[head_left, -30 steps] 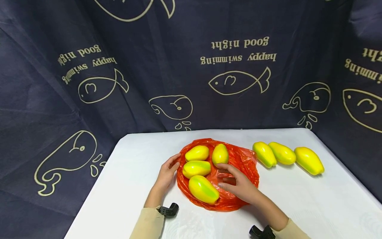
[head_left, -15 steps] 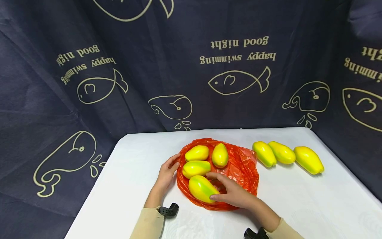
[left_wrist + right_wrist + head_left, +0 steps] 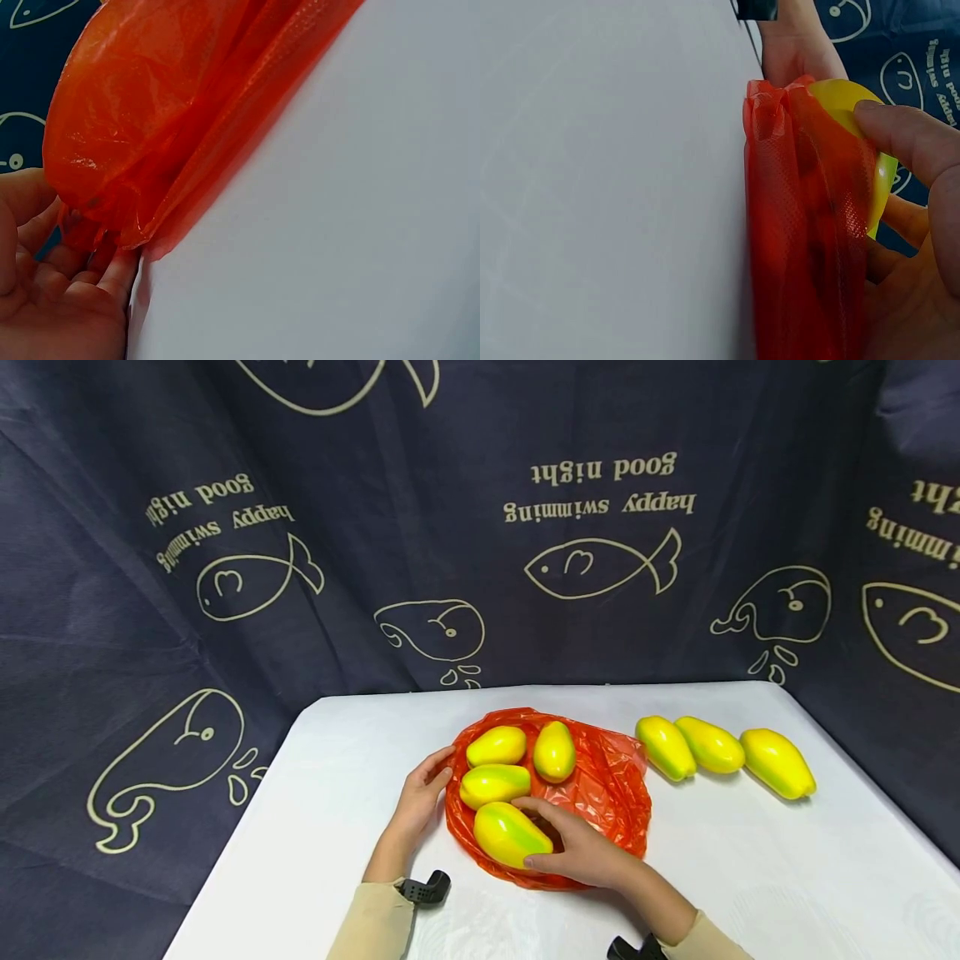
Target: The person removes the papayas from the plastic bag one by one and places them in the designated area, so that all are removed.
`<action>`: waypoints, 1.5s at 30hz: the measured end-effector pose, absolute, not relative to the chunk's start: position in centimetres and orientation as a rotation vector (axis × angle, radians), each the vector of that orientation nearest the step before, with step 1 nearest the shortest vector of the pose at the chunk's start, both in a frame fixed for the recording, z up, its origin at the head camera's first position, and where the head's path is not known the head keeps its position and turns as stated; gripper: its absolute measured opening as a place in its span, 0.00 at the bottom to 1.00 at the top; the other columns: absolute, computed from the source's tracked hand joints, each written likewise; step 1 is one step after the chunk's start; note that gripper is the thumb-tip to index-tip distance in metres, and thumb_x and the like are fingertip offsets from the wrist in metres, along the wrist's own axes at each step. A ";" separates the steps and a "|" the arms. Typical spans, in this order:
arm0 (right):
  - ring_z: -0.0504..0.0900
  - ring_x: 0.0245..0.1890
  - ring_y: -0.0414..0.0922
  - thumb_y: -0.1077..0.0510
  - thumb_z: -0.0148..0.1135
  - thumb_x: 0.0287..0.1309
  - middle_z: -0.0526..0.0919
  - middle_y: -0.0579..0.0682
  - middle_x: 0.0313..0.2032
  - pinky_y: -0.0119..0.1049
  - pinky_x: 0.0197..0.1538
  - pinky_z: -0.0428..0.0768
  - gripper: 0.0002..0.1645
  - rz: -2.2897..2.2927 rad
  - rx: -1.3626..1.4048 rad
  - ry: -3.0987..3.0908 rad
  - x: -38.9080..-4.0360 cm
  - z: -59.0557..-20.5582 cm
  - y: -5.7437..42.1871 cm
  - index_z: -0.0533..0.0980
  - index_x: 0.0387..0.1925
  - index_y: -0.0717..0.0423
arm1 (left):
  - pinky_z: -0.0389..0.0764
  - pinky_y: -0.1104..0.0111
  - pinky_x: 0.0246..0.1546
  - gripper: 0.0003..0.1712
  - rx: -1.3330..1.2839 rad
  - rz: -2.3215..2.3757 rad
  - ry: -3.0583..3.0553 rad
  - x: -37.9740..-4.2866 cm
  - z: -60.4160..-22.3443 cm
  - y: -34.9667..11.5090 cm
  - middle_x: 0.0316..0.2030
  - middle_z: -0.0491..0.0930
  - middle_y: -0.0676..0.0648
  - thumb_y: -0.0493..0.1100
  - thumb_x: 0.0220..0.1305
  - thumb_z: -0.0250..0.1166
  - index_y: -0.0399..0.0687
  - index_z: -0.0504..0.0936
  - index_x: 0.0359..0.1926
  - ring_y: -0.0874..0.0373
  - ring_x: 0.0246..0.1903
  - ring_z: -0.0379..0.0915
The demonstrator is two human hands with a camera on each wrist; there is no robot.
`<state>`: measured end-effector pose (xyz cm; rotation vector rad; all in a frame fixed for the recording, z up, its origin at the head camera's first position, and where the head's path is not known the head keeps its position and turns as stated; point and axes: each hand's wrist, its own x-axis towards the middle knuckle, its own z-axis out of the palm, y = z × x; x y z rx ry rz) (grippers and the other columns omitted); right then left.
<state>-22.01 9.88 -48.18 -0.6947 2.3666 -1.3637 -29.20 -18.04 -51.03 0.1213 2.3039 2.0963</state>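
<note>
In the head view four yellow-green papayas lie on a crumpled red plastic bag [image 3: 600, 793]. My right hand [image 3: 585, 852] holds the nearest papaya [image 3: 510, 835] at its right end, thumb on the near side and fingers on the far side. The right wrist view has the thumb [image 3: 907, 135] pressed on that papaya [image 3: 840, 97], above the bag's folded rim. Beyond it lie a second papaya [image 3: 495, 785], a third [image 3: 497, 747] and an upright-lying one [image 3: 555, 752]. My left hand [image 3: 417, 793] rests at the bag's left edge, its loosely bent fingers touching the plastic in the left wrist view.
Three more papayas, the leftmost [image 3: 666, 748], the middle one [image 3: 709, 745] and the right one [image 3: 777, 763], lie right of the bag on the white table [image 3: 322, 827]. A dark fish-patterned cloth [image 3: 450, 552] hangs behind and at both sides.
My right hand has moved left and toward me, from the far right papaya on the bag to the nearest one, and taken hold of it. The left hand has stayed put.
</note>
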 end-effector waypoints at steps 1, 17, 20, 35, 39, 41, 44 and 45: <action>0.71 0.64 0.45 0.44 0.71 0.56 0.74 0.38 0.64 0.58 0.70 0.68 0.41 -1.365 -0.693 2.367 -22.0 -48.2 9.9 0.64 0.69 0.30 | 0.69 0.54 0.71 0.25 0.123 2.099 2.301 -29.2 -51.0 -18.0 0.69 0.71 0.43 0.40 0.75 0.55 0.50 0.71 0.70 0.47 0.68 0.67; 0.70 0.64 0.45 0.48 0.70 0.58 0.73 0.38 0.65 0.56 0.71 0.67 0.39 -1.423 -0.668 2.326 -21.7 -48.1 9.9 0.64 0.68 0.28 | 0.66 0.51 0.72 0.24 0.100 2.092 2.311 -29.2 -51.1 -17.9 0.69 0.71 0.43 0.41 0.75 0.55 0.51 0.72 0.69 0.48 0.68 0.66; 0.69 0.65 0.46 0.48 0.70 0.58 0.72 0.39 0.66 0.58 0.72 0.65 0.39 -1.441 -0.648 2.334 -21.7 -48.1 9.9 0.64 0.68 0.28 | 0.65 0.51 0.73 0.24 0.112 2.100 2.300 -29.2 -51.1 -17.9 0.69 0.71 0.44 0.41 0.75 0.55 0.51 0.71 0.70 0.48 0.69 0.66; 0.71 0.62 0.46 0.50 0.69 0.60 0.74 0.38 0.64 0.49 0.69 0.71 0.36 -1.510 -0.639 2.441 -21.9 -48.0 12.0 0.67 0.68 0.33 | 0.65 0.51 0.73 0.25 0.115 2.102 2.301 -29.2 -51.1 -17.9 0.70 0.70 0.42 0.40 0.75 0.55 0.49 0.71 0.70 0.46 0.70 0.65; 0.72 0.59 0.44 0.49 0.69 0.59 0.75 0.37 0.62 0.38 0.66 0.74 0.34 -1.521 -0.604 2.495 -21.9 -47.7 12.6 0.68 0.66 0.34 | 0.65 0.51 0.73 0.25 0.103 2.099 2.305 -29.2 -51.0 -17.9 0.70 0.70 0.43 0.40 0.74 0.55 0.50 0.71 0.69 0.47 0.70 0.65; 0.73 0.59 0.44 0.49 0.70 0.58 0.75 0.37 0.61 0.36 0.64 0.75 0.34 -1.534 -0.582 2.523 -21.8 -47.6 12.9 0.69 0.65 0.33 | 0.66 0.51 0.72 0.24 0.101 2.096 2.308 -29.2 -50.9 -17.9 0.70 0.70 0.43 0.39 0.74 0.55 0.50 0.72 0.69 0.47 0.70 0.65; 0.73 0.58 0.43 0.49 0.71 0.57 0.76 0.37 0.61 0.33 0.62 0.77 0.34 -1.551 -0.558 2.562 -21.6 -47.3 13.4 0.69 0.65 0.33 | 0.66 0.52 0.72 0.24 0.098 2.098 2.306 -29.2 -51.0 -17.9 0.69 0.71 0.43 0.39 0.74 0.55 0.49 0.72 0.69 0.47 0.69 0.66; 0.74 0.58 0.43 0.49 0.71 0.57 0.76 0.37 0.61 0.32 0.61 0.77 0.34 -1.560 -0.553 2.571 -21.6 -47.2 13.7 0.70 0.65 0.33 | 0.67 0.52 0.72 0.24 0.099 2.097 2.307 -29.2 -51.0 -17.9 0.69 0.71 0.42 0.39 0.74 0.55 0.49 0.72 0.69 0.47 0.69 0.66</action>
